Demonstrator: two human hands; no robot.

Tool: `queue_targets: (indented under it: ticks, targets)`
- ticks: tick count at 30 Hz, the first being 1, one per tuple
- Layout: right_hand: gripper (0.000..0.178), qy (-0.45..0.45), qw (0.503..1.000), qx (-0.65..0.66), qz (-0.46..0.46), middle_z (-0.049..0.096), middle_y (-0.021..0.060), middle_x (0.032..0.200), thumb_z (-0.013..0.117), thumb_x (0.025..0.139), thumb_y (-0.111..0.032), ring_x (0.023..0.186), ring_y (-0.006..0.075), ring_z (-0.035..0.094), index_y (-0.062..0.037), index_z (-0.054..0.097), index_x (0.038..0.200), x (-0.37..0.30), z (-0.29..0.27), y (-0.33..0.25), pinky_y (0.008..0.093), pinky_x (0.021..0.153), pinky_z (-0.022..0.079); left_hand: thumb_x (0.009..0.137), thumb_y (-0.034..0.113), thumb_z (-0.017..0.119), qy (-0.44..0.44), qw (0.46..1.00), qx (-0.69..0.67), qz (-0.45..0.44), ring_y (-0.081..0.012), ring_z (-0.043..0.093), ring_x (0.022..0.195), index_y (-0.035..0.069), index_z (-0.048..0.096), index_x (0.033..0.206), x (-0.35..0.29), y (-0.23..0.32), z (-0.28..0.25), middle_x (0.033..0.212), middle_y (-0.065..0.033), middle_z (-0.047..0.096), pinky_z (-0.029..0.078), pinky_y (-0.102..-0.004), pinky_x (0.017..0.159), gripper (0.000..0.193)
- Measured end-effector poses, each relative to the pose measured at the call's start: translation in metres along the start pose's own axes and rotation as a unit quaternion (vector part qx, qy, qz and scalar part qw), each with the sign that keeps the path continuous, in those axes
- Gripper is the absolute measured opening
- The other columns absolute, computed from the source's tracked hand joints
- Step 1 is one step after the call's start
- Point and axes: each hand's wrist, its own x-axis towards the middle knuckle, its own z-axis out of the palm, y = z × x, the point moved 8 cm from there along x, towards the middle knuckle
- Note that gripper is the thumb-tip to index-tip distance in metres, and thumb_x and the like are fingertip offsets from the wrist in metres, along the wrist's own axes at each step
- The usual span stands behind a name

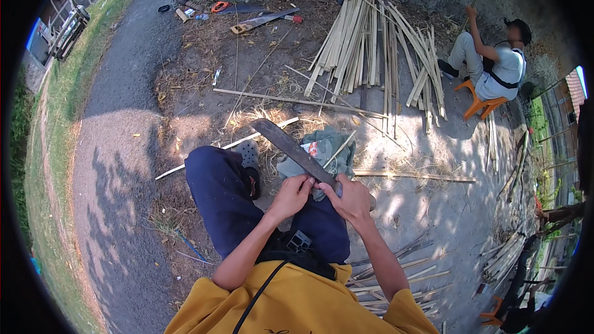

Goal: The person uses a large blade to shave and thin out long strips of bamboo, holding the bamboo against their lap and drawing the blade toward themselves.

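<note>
A broad dark machete (288, 145) lies slanted over my lap, its blunt tip pointing up and left. My right hand (350, 201) is closed round its handle end, with the thumb toward the blade. At the blade's near edge, my left hand (292, 198) has its fingers pinched together, almost touching the right thumb. Whatever sits between those left fingertips is too small and hidden to make out. Beneath the blade, a grey-green cloth (291, 168) drapes by my knee. A thin pale strip (340, 148) slants across the cloth, its lower end hidden behind the machete.
Many pale bamboo-like strips (352, 43) are heaped ahead, with more strips (408, 281) near my right side. Two handsaws, one wooden-handled (260, 21), lie farther off. Another person (495, 65) sits on an orange stool (479, 104) at right. Shavings (272, 123) litter the ground.
</note>
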Motion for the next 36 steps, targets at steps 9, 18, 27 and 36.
queue_targets:
  ticks: [9, 18, 27, 36]
  targets:
    - [0.065, 0.010, 1.000, 0.022, -0.006, 0.066, 0.0231, 0.064, 0.064, 0.092, -0.068, 0.065, 0.0442, 0.070, -0.0032, 0.070, 0.092, 0.008, 0.007, 0.005, 0.0517, 0.059, 0.054, 0.106, 0.013, 0.052, 0.003, 1.000, -0.009, -0.004, -0.0290, 0.065, 0.070, -0.006, 0.068, 0.096, 0.004, 0.004, 0.002, 0.079, -0.0193, 0.068, 0.050, -0.0404, 0.070, 0.026]
    - [0.056, 0.030, 0.999, 0.026, -0.031, 0.058, 0.0184, 0.056, 0.069, 0.091, -0.062, 0.059, 0.0416, 0.066, -0.0068, 0.071, 0.093, 0.007, 0.010, 0.007, 0.0498, 0.055, 0.049, 0.101, 0.008, 0.055, 0.016, 0.999, 0.031, -0.004, -0.0476, 0.068, 0.089, -0.006, 0.068, 0.098, 0.007, 0.002, 0.003, 0.091, -0.0273, 0.070, 0.051, -0.0501, 0.079, 0.020]
    - [0.061, 0.020, 0.998, 0.028, -0.045, 0.064, 0.0234, 0.062, 0.062, 0.094, -0.066, 0.065, 0.0464, 0.068, -0.0053, 0.070, 0.089, 0.011, 0.014, -0.004, 0.0544, 0.059, 0.052, 0.099, 0.008, 0.057, 0.090, 0.994, 0.040, 0.053, -0.0440, 0.066, 0.071, -0.006, 0.067, 0.094, -0.006, 0.017, -0.011, 0.080, -0.0252, 0.068, 0.050, -0.0461, 0.066, 0.018]
    - [0.058, 0.027, 0.998, 0.059, -0.003, 0.065, 0.0250, 0.065, 0.062, 0.096, -0.061, 0.070, 0.0483, 0.068, -0.0042, 0.071, 0.092, 0.010, 0.023, -0.006, 0.0549, 0.063, 0.053, 0.100, 0.006, 0.057, 0.107, 0.992, 0.047, 0.044, -0.0442, 0.070, 0.076, -0.006, 0.068, 0.095, -0.011, 0.018, -0.014, 0.080, -0.0261, 0.068, 0.052, -0.0460, 0.068, 0.017]
